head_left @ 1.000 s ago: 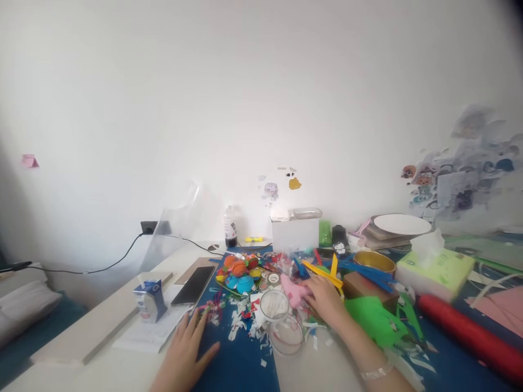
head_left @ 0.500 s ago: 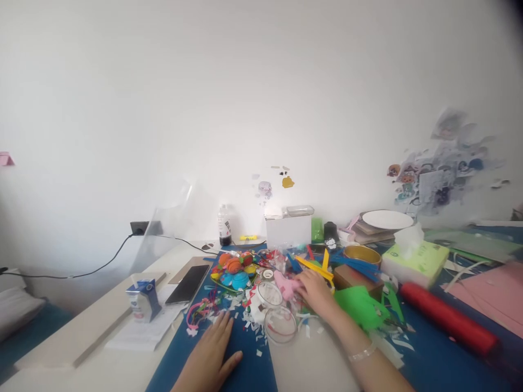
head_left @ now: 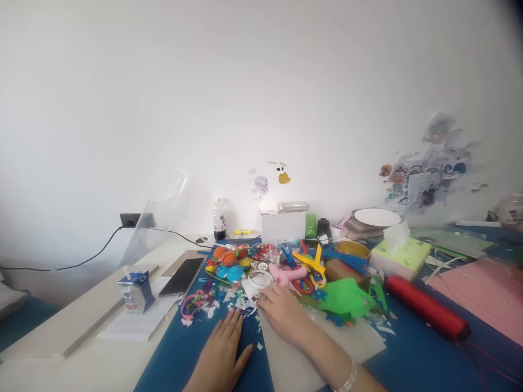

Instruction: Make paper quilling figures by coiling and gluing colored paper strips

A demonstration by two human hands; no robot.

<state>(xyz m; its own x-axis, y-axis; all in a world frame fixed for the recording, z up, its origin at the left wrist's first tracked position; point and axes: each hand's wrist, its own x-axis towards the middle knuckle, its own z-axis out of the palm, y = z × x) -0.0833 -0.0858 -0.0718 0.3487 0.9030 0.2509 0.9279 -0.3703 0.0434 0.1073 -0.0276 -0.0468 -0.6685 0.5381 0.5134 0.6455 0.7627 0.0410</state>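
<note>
My left hand [head_left: 224, 348] lies flat on the blue mat [head_left: 171, 348], fingers stretched out and thumb apart, holding nothing. My right hand [head_left: 284, 313] is palm down beside it, its fingers bent down into white paper scraps; what lies under them is hidden. Just beyond its fingertips is a clear tape roll [head_left: 260, 279]. A pink glue gun-like piece [head_left: 287, 275] sits right behind the hand, apart from the fingers. Left of the roll are orange and blue rounded craft pieces [head_left: 231, 264] and a pink loop [head_left: 188, 307].
Green felt-like sheet [head_left: 347, 298], yellow strips [head_left: 312, 263], a gold tape roll [head_left: 352, 250], a tissue pack [head_left: 400, 256] and a red thread spool [head_left: 427, 305] stand right. A phone [head_left: 182, 276] and a drink carton [head_left: 137, 293] lie left. A white box [head_left: 283, 226] stands behind.
My right hand has left the pink piece and moved left and nearer, over where a second clear roll was visible. My left hand stays flat. The view has shifted slightly.
</note>
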